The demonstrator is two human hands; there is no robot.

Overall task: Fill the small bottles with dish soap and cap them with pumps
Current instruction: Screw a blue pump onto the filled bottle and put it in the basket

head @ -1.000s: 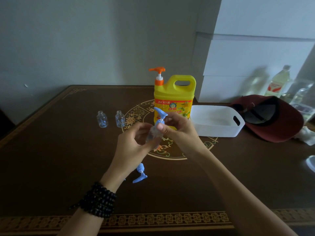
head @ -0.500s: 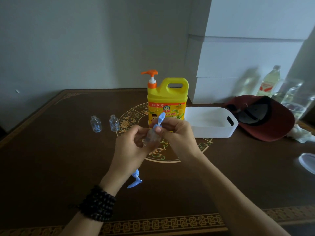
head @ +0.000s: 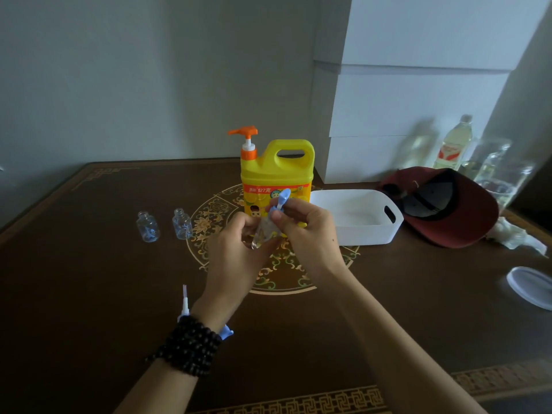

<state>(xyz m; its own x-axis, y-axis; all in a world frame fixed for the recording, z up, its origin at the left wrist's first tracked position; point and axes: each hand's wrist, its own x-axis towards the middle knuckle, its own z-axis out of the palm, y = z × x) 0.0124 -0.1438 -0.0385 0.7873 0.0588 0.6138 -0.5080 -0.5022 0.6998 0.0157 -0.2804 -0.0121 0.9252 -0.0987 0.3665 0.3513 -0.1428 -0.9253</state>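
Observation:
My left hand [head: 236, 252] grips a small clear bottle [head: 264, 234] above the table's middle. My right hand [head: 307, 231] pinches the blue pump [head: 282, 200] seated on the bottle's neck. Right behind them stands the yellow dish soap jug [head: 277, 171] with an orange pump. Two uncapped small bottles [head: 148, 227] [head: 182, 224] stand to the left. Spare blue pumps [head: 185, 303] lie on the table, partly hidden under my left wrist.
A white plastic tub [head: 370, 231] sits right of the jug, a dark red cap [head: 448, 207] beyond it. Clear bottles [head: 454, 144] and crumpled paper are at the far right, a white lid [head: 531, 286] near the right edge. White boxes [head: 418, 100] rise behind.
The head view has tilted and shifted, so the table sits lower in frame. My hands stay together on the bottle and pump; the pump nozzle has turned from pointing left to upright.

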